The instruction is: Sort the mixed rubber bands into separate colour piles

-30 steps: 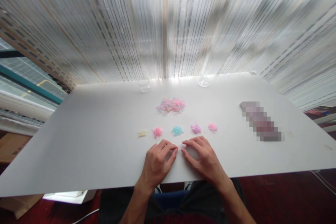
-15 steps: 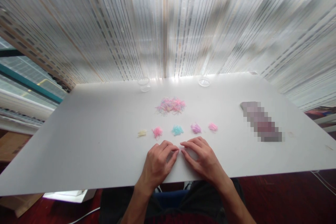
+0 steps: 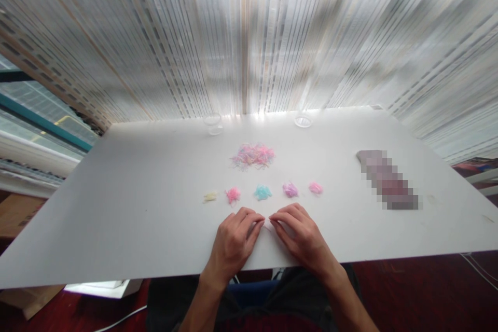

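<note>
My left hand (image 3: 237,238) and my right hand (image 3: 301,233) meet near the table's front edge, both with thumb and fingers pinched. Between the fingertips shows a thin pinkish strand (image 3: 267,226), too small to make out fully. Just beyond my hands lies a row of small piles: yellow (image 3: 210,196), red-pink (image 3: 233,195), turquoise (image 3: 263,192), purple (image 3: 290,190) and light pink (image 3: 316,188). Behind them is a larger mixed-colour pile (image 3: 253,156) of thin strands.
A clear round container (image 3: 213,123) and a clear round lid or dish (image 3: 303,122) stand at the back of the white table (image 3: 116,207). On the right lies a pixelated, flat, long object (image 3: 389,180). A striped curtain (image 3: 218,36) hangs behind the table.
My right thumb and fingers have closed together into a pinch. A thin pinkish strand now shows between my hands, which have otherwise hardly moved.
</note>
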A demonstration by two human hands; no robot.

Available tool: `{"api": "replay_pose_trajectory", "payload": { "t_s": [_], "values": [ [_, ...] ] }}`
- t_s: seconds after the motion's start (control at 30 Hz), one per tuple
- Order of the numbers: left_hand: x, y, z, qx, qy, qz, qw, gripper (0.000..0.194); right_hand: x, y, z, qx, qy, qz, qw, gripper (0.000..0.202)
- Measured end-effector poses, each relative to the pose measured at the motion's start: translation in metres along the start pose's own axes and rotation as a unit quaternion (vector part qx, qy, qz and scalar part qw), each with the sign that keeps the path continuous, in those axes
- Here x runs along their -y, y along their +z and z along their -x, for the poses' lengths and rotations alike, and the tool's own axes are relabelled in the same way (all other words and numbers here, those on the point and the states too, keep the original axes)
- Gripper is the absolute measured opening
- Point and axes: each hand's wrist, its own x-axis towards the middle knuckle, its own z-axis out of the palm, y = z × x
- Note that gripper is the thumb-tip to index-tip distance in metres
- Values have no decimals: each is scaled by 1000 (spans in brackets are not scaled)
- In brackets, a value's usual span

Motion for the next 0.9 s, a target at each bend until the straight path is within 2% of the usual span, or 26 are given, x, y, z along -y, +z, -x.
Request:
{"api": "replay_pose_trajectory", "payload": {
  "t_s": [0.2, 0.6, 0.9],
  "values": [
    [-1, -2, 0, -19, 13, 60, 998, 11, 0, 0, 1, 1, 8, -4, 1000, 17],
    [0, -2, 2, -47, 24, 83, 995, 11, 1, -1, -1, 2, 10, -25, 1000, 11],
    [-2, -2, 1, -22, 1, 83, 996, 13, 1, -1, -1, -6, 8, -28, 1000, 12]
  ]
}}
